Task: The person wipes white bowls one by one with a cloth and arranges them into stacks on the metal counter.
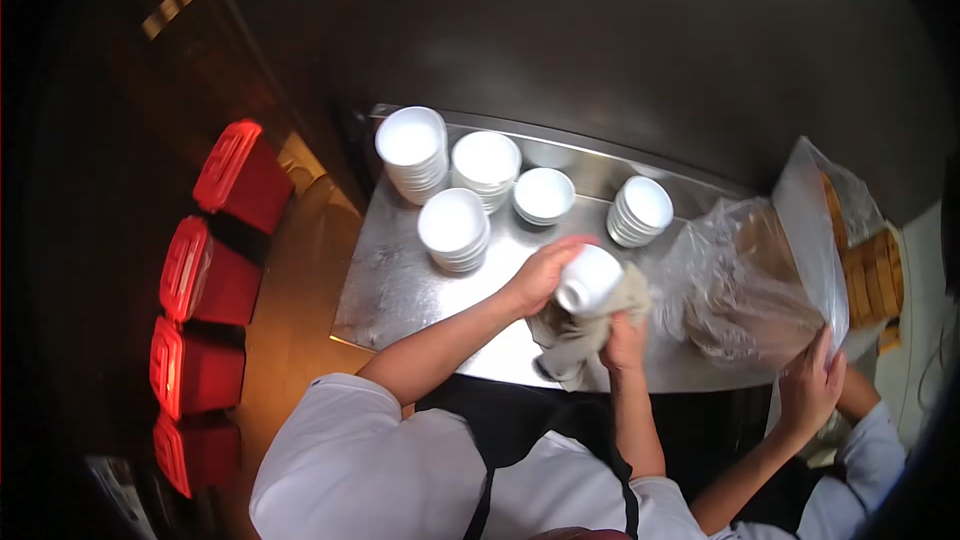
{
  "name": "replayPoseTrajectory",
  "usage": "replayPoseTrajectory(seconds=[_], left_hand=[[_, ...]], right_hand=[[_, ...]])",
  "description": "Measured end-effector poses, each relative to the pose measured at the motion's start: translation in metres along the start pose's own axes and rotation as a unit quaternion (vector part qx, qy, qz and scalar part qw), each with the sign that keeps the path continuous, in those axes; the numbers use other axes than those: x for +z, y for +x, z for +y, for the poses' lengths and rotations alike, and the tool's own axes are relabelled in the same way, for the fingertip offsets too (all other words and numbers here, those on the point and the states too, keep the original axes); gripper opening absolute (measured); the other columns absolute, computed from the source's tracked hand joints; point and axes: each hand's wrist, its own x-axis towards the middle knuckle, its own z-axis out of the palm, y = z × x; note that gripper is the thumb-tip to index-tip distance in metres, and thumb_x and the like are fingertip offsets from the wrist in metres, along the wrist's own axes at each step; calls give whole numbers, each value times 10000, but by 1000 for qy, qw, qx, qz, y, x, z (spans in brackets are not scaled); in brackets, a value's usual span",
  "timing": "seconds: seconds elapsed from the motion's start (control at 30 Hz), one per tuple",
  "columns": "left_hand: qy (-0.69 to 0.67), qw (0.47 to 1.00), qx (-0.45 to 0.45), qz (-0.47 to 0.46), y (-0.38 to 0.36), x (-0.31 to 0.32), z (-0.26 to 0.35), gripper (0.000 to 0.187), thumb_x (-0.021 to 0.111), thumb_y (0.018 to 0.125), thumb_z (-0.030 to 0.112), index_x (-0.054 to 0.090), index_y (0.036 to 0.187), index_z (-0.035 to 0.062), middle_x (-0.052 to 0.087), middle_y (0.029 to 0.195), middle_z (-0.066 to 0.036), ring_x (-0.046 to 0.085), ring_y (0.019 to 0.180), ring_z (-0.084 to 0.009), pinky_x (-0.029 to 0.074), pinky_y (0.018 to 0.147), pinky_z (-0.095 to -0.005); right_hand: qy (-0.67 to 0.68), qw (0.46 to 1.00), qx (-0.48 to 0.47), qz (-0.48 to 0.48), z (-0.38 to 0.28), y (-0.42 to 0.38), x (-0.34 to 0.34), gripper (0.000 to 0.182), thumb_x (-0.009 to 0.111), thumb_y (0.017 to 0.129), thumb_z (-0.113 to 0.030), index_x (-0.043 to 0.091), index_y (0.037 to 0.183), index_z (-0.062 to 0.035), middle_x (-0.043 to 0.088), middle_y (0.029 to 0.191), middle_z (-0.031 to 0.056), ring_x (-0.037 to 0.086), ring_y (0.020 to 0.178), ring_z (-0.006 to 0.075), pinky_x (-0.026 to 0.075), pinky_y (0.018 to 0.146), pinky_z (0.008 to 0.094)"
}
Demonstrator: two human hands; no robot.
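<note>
My left hand (541,277) is closed on a small white bowl (597,271), which is tipped over with its foot ring towards me. Just below and to the right, my right hand (624,342) grips a greyish-beige cloth (574,348) that bunches against the bowl's side. Beyond my hands stand stacks of white bowls: a tall one (412,137) at the back left, another (486,158) beside it, one nearer me (452,223), a short one (545,196) in the middle and one leaning slightly (641,206) on the right. My right fingertips are partly hidden by the cloth.
The stacks rest on a steel table (378,298) against a dark wall. To the right lies a clear plastic bag (722,280), with a co-worker's hand (812,392) at its edge. Wooden slatted pieces (873,280) stand behind it. Red lidded bins (212,275) line the left.
</note>
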Motion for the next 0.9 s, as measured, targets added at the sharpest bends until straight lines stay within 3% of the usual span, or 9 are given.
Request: replayPoseTrajectory(seconds=[0.03,0.17,0.3,0.37,0.5,0.6,0.7,0.8,0.9], left_hand=[[-48,996,-40,-56,-3,0,9,398,471,1024,224,494,1342,-14,602,1249,-116,575,1158,-197,438,1022,-337],[-56,967,-95,-232,-22,3,25,400,519,1009,193,476,1357,2,574,1298,-86,540,1205,-168,406,1056,-338],[36,987,-8,-156,-37,14,29,362,515,1008,154,497,1336,1,607,1240,-57,549,1154,-126,406,1031,-290],[67,987,57,-133,-27,10,27,353,510,1005,129,501,1329,-9,617,1228,-51,560,1134,-125,415,1019,-282],[451,882,136,20,-29,25,6,227,565,919,94,659,1109,12,690,933,-174,673,916,-279,492,879,-350],[507,818,272,10,-34,34,3,220,600,858,63,679,1060,26,665,851,-184,652,866,-365,452,991,-439],[501,783,368,9,-20,22,-9,254,628,822,43,678,1071,35,670,836,-151,656,864,-325,400,1059,-495],[579,728,366,48,3,16,0,288,549,821,41,689,1072,57,686,846,-94,651,855,-276,382,1050,-496],[660,639,381,102,24,-5,-1,303,524,823,30,700,1066,75,706,883,-66,644,863,-231,363,1054,-480]], right_hand=[[147,985,44,77,-12,0,6,382,538,973,-201,541,1319,-38,632,1216,103,611,1097,215,507,933,384],[168,972,98,131,-14,19,-19,409,459,996,-259,537,1306,-4,623,1217,132,636,1067,250,535,897,406],[7,984,68,167,1,33,-26,403,446,1010,-280,593,1195,47,646,1157,137,635,1026,217,528,861,369],[110,975,-11,191,-13,22,12,385,442,1019,-259,590,1185,55,642,1164,135,632,1005,217,519,863,355],[-273,936,-219,-39,-33,25,52,555,456,981,-170,311,1463,64,328,1527,193,344,1388,302,234,1143,369],[266,962,53,-1,-35,49,37,554,451,1031,-385,409,1407,20,483,1397,150,478,1270,270,357,1076,368],[381,904,193,-39,-17,53,28,535,412,1031,-461,515,1308,-15,612,1199,127,608,1088,239,489,943,371],[149,975,159,46,-18,36,43,593,438,1009,-513,530,1257,17,618,1160,141,619,1036,238,511,891,367],[150,980,127,44,-12,35,32,605,433,1001,-537,560,1192,22,642,1083,153,652,966,249,537,841,367]])
